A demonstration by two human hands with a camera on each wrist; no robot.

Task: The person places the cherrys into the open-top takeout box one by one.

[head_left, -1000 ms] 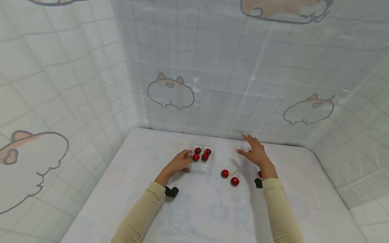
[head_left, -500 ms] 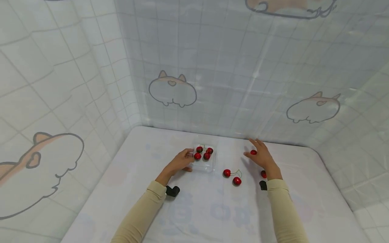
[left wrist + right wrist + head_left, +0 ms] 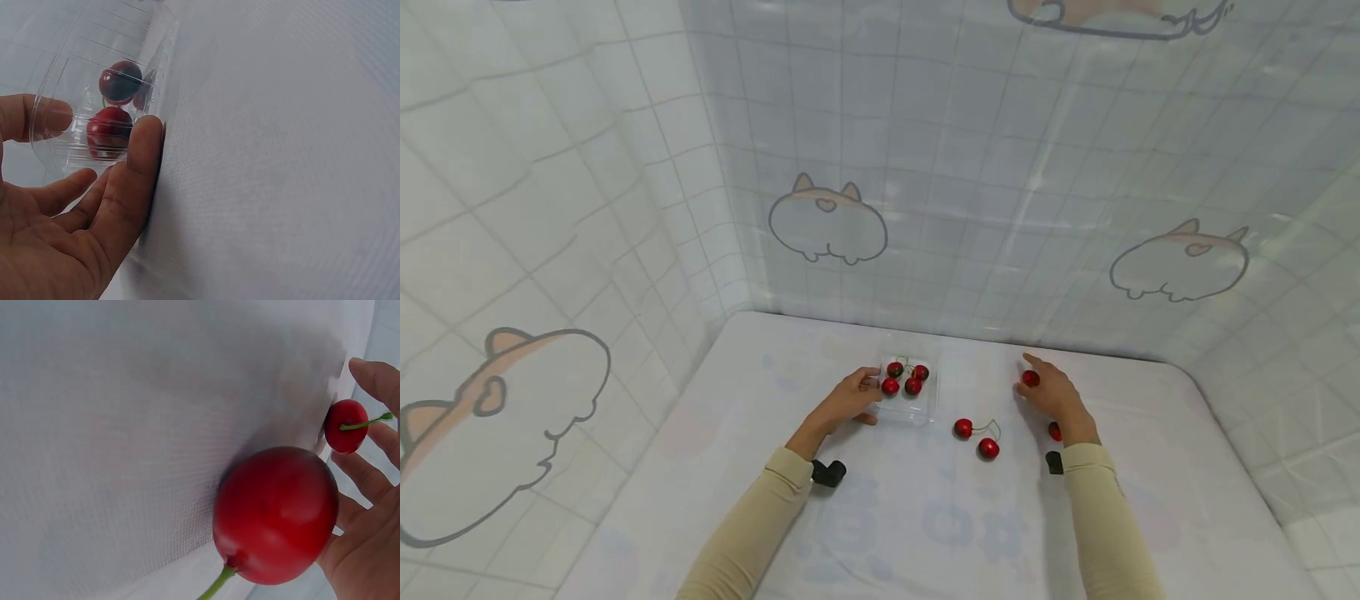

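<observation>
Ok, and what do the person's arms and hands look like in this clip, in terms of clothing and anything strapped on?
Both arms wear long, plain beige sleeves, the left sleeve and the right sleeve, ending at the wrists. The left hand and right hand are bare, with no gloves or rings visible. A small black device sits under each wrist, the left one and the right one. No cables or markings show.

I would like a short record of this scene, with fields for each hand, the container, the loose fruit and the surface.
Left hand: left hand holds the near-left side of the clear plastic box, thumb and fingers on its wall.
Container: four round red cherries lie inside, box open on top.
Right hand: right hand reaches a single red cherry; fingers beside it, grip not clear.
Loose fruit: a stem-joined red cherry pair between the hands; another red cherry near the right wrist.
Surface: white padded cloth table.
</observation>
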